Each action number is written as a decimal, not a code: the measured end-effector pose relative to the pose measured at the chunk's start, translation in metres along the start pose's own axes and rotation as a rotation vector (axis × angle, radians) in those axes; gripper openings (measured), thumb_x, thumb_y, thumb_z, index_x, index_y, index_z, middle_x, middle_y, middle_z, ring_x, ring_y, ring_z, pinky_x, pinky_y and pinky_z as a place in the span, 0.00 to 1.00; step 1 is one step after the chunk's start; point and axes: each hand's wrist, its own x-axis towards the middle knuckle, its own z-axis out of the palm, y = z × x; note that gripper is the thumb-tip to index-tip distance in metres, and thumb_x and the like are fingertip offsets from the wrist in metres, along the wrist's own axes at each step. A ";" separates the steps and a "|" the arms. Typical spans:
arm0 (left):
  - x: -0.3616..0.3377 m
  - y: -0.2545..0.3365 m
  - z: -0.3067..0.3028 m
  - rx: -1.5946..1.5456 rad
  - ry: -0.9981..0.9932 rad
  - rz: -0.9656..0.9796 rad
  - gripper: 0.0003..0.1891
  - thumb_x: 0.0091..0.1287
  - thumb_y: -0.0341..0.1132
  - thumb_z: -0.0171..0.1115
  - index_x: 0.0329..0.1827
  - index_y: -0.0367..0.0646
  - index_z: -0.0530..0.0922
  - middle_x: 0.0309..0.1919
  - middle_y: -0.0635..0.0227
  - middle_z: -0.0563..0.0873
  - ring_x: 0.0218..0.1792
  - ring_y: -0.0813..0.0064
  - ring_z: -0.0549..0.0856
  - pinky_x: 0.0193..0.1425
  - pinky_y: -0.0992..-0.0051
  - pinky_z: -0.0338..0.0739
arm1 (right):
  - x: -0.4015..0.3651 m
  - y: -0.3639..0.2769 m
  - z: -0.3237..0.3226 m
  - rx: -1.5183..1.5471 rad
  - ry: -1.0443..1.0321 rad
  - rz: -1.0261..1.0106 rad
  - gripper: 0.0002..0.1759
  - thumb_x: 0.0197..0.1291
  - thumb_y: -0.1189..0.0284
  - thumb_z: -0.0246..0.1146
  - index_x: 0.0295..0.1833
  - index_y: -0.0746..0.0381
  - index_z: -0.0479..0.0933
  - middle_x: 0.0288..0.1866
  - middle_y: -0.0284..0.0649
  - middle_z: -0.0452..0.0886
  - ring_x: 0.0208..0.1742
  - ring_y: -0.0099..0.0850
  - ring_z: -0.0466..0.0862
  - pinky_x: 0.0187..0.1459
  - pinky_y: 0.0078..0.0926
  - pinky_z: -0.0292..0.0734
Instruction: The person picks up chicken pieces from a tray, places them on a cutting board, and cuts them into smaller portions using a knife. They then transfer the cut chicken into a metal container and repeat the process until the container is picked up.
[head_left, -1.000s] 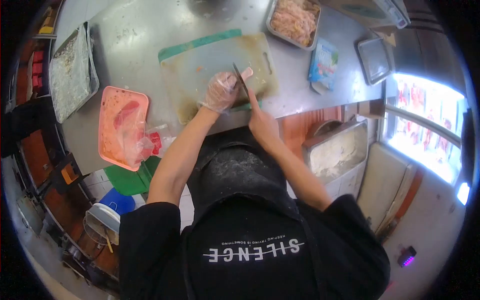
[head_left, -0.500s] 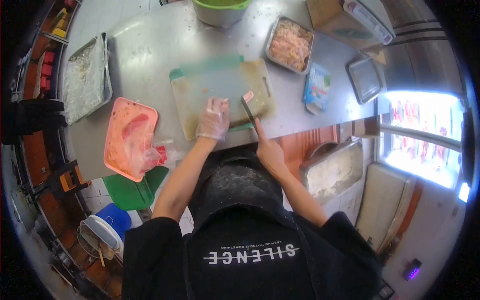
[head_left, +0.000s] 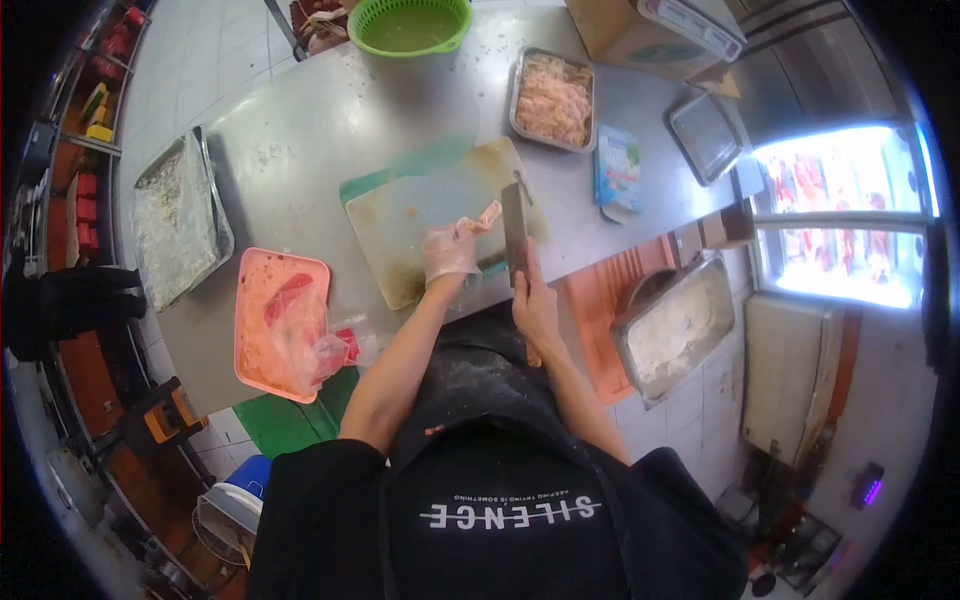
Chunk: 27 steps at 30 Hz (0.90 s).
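Note:
My left hand (head_left: 450,254), in a clear plastic glove, pinches a piece of pale pink meat (head_left: 487,217) over the cutting board (head_left: 385,235). My bare right hand (head_left: 536,306) is wrapped round the handle of a wide-bladed knife (head_left: 514,226). The blade points away from me, its flat side showing, just right of the meat. A small orange scrap lies on the board. Beyond the board stands a metal tray of cut pale meat (head_left: 554,100).
Around the steel table (head_left: 300,160) are a pink tray (head_left: 250,325) with a plastic bag, a plastic-covered metal tray (head_left: 180,225), a green basket (head_left: 415,28), a blue packet (head_left: 617,172), a cardboard box (head_left: 640,40) and a shallow metal tray (head_left: 706,135). Lower right, a pan holds white powder (head_left: 675,325).
The knife has lifted from the meat and turned to show its broad side. My left hand now holds the piece of meat up. The whole view has shifted.

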 end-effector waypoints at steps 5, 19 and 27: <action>-0.002 -0.024 0.003 -0.162 0.049 -0.060 0.20 0.68 0.49 0.64 0.39 0.38 0.90 0.35 0.48 0.91 0.39 0.55 0.92 0.47 0.59 0.83 | 0.010 0.003 0.026 -0.255 -0.160 0.012 0.39 0.77 0.68 0.51 0.87 0.38 0.46 0.34 0.62 0.85 0.36 0.66 0.84 0.41 0.63 0.77; -0.024 -0.026 -0.040 0.253 0.256 0.515 0.07 0.67 0.36 0.66 0.42 0.43 0.83 0.36 0.55 0.88 0.37 0.46 0.87 0.45 0.53 0.84 | 0.021 0.010 0.019 -0.450 -0.321 -0.080 0.50 0.67 0.74 0.56 0.88 0.34 0.42 0.28 0.55 0.84 0.30 0.57 0.86 0.35 0.59 0.79; 0.008 -0.061 0.003 0.231 0.097 0.880 0.10 0.58 0.28 0.71 0.43 0.44 0.83 0.41 0.59 0.87 0.41 0.52 0.86 0.46 0.56 0.83 | 0.006 0.018 0.003 -0.530 -0.431 -0.121 0.51 0.65 0.76 0.56 0.88 0.37 0.42 0.26 0.53 0.84 0.27 0.56 0.85 0.31 0.57 0.81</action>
